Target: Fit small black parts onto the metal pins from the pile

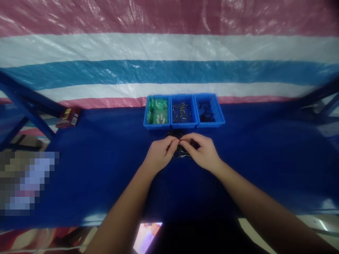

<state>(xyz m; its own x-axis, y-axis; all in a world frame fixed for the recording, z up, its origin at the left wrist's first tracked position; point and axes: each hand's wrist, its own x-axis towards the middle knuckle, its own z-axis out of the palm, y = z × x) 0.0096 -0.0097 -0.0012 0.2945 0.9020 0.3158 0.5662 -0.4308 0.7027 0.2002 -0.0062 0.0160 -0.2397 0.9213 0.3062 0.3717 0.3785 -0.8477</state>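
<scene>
My left hand [162, 152] and my right hand [201, 151] meet fingertip to fingertip over the blue table [106, 169]. Both are closed in a pinch, and whatever lies between the fingers is too small and too covered to name. Beneath and behind them lies a loose pile of thin metal pieces [182, 153], partly hidden by the fingers. Just beyond stand three blue bins in a row. The left bin [156, 126] holds small white pieces on green plastic, the middle bin [184, 125] slim metal pieces, and the right bin [211, 124] dark pieces.
A dark red box [69, 117] sits at the table's far left, beside a blue metal frame [29, 106]. Striped plastic sheeting [169, 47] hangs behind the table. A lit screen [147, 237] shows below the near edge. At the left, one area is blurred into blocks.
</scene>
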